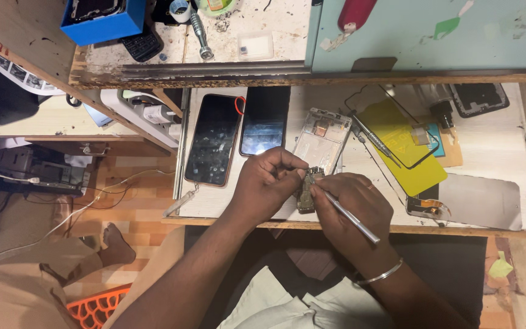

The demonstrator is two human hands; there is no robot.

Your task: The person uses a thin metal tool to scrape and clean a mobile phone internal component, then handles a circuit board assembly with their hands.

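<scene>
My left hand (pixel 269 183) pinches a small dark circuit board (pixel 306 196) above the front edge of the white worktable (pixel 494 146). My right hand (pixel 354 210) grips silver tweezers (pixel 351 216), and their tip meets the top of the board. Just behind my hands lies an opened phone frame (pixel 322 139) with its inner parts exposed. A metal bangle (pixel 383 273) circles my right wrist.
Two phones lie face up at the left, one orange-edged (pixel 212 140), one black (pixel 265 122). A yellow sheet (pixel 406 146), a screwdriver (pixel 375 141), a grey plate (pixel 479 201) and dark phone parts (pixel 479 97) sit to the right. Above, a shelf holds a blue box (pixel 101 24).
</scene>
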